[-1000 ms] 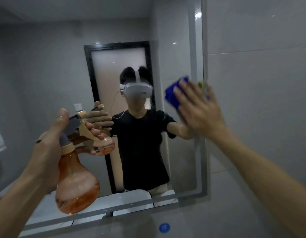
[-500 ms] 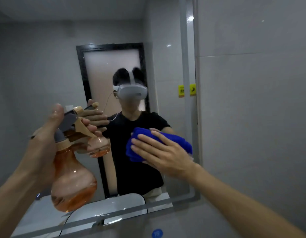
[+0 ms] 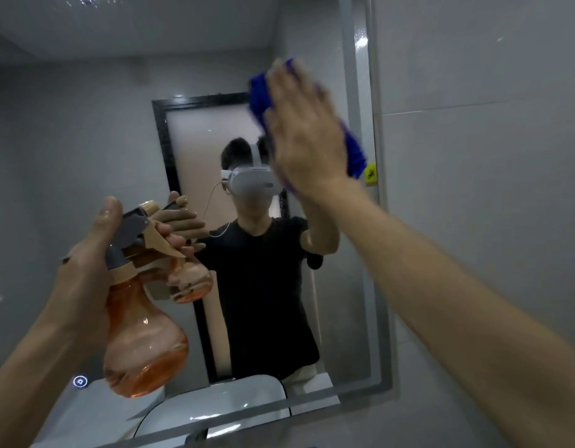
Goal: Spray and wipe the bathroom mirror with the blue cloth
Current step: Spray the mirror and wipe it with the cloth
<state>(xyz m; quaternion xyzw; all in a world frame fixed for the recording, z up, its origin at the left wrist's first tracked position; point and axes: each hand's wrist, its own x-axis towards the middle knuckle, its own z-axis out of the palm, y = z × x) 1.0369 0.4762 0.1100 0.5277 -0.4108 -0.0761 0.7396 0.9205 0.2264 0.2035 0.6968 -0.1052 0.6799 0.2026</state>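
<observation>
The bathroom mirror (image 3: 85, 140) fills the left and middle of the view, with a frosted band along its right and bottom edges. My right hand (image 3: 307, 134) presses the blue cloth (image 3: 258, 92) flat against the upper right part of the glass, fingers pointing up; the hand is motion-blurred and covers most of the cloth. My left hand (image 3: 85, 270) holds an orange translucent spray bottle (image 3: 144, 337) by its grey and tan trigger head, just in front of the glass at lower left. A little liquid sits in the bottle's bottom.
A grey tiled wall (image 3: 489, 189) borders the mirror on the right. A yellow sticker (image 3: 371, 173) sits on the mirror's right edge. The reflection shows a person in a black shirt, a dark-framed door and a white basin (image 3: 221, 402). A round lit button (image 3: 80, 381) glows at lower left.
My right hand has swept the blue cloth from the lower middle of the mirror up to its upper right part. My left hand has kept the spray bottle in about the same place.
</observation>
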